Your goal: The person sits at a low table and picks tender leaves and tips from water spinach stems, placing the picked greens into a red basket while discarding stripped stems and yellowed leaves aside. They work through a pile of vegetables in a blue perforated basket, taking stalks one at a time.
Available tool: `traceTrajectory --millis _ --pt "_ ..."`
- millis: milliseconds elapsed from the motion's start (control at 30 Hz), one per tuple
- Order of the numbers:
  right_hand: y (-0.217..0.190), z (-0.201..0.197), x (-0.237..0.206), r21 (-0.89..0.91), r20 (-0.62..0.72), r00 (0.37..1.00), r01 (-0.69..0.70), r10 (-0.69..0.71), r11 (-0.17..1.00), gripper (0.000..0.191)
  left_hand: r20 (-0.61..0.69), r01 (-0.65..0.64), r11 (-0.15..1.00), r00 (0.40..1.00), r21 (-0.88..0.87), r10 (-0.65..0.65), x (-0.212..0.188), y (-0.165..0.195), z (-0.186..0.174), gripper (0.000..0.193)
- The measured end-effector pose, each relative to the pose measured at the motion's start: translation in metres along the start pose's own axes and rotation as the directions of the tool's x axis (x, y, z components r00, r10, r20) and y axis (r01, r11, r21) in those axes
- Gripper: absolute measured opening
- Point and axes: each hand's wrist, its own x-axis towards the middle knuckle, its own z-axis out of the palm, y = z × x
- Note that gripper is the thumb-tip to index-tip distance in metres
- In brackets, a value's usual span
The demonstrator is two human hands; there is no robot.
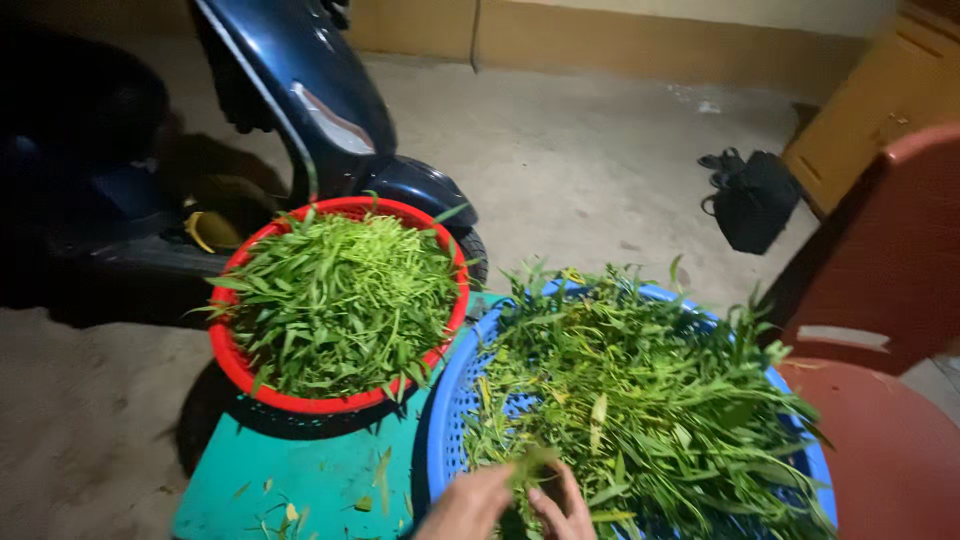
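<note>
Down at the near edge, the person's left hand (470, 503) and right hand (562, 508) meet over a small bunch of green leafy stems (531, 468). The left grip is pressed together on the stems from one side; the right grip pinches the same bunch from the other side, fingertips (545, 505) curled in towards the left hand. The wrists are cut off by the bottom of the view.

Right under and beyond both grips sits a round blue plastic basket with a perforated wall (450, 420), heaped with a loose pile of long-leaved greens (660, 400); the pinched bunch is lifted just off the near edge of that pile. Below the left grip and out to its left is a teal plastic stool top (290, 470), serving as the desk, strewn with a few stray leaves (385, 480).

Farther from the left grip, on the far part of the same teal surface, stands a round red plastic basket (232, 355) full of tidier green shoots (345, 300), just beside the blue one. To the right of the right grip is a red plastic chair (880, 440).

Farther still, a dark blue scooter (330, 110) stands behind the red basket on the bare concrete floor (580, 160), and a black bag (752, 200) lies near a yellow wooden cabinet (870, 110).
</note>
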Motion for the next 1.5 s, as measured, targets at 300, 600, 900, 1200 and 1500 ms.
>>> traceTrajectory --millis 300,600,900,1200,1500 --pt "-0.023 -0.014 0.011 -0.252 -0.187 0.980 -0.119 0.073 0.960 0.049 -0.453 0.188 0.660 0.853 0.728 0.257 0.111 0.015 -0.275 0.029" --pt "-0.011 -0.006 0.009 -0.685 -0.248 0.969 -0.163 -0.017 0.710 0.045 -0.460 0.627 0.553 0.779 0.548 -0.427 0.182 -0.047 -0.306 0.054" --pt "-0.001 -0.007 -0.005 -0.743 -0.249 0.968 -0.171 -0.030 0.647 0.042 -0.480 0.524 0.794 0.806 0.309 -0.345 0.175 -0.059 -0.312 0.065" --pt "0.002 -0.015 -0.001 -0.772 -0.220 0.975 -0.159 -0.025 0.615 0.039 -0.692 0.345 0.786 0.708 0.513 0.141 0.142 -0.039 -0.333 0.019" --pt "-0.008 -0.016 -0.020 -0.804 -0.210 0.977 -0.157 -0.026 0.573 0.035 -0.625 0.424 0.692 0.779 0.585 0.051 0.149 -0.036 -0.319 0.014"
